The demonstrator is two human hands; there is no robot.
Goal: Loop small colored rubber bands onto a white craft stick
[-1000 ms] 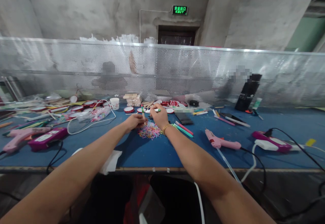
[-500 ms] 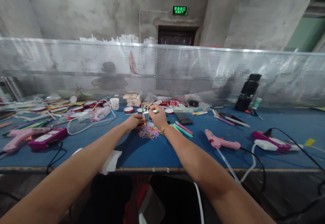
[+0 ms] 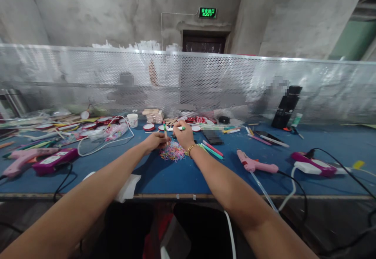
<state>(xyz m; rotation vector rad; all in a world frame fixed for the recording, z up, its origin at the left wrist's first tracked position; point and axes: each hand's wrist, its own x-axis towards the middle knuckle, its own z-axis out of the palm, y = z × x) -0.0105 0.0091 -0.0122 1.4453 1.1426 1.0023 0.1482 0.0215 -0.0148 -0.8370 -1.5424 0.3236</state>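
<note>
My left hand (image 3: 155, 141) is closed on a thin wooden stick (image 3: 165, 132), held nearly upright, with green and red marks near its top. In my right hand (image 3: 183, 135) is a white marker with a green end (image 3: 183, 128); its tip side is hidden by my fingers, close to the stick. Below both hands lies a pile of small colourful rubber bands (image 3: 173, 151). Beside my right wrist are several coloured markers (image 3: 214, 148) in pink, teal and green. A dark phone-like slab (image 3: 213, 136) lies just behind them.
A pink glue gun (image 3: 255, 162) and a purple-white power strip (image 3: 314, 164) with cables lie to the right. Another pink glue gun (image 3: 28, 158) and purple strip (image 3: 55, 160) are left. Red-rimmed discs (image 3: 149, 127), stacked wood pieces (image 3: 153, 116) and a paper cup (image 3: 132, 120) stand behind.
My right hand has shifted very slightly to the right with the marker. My left hand and the stick stay almost where they were.
</note>
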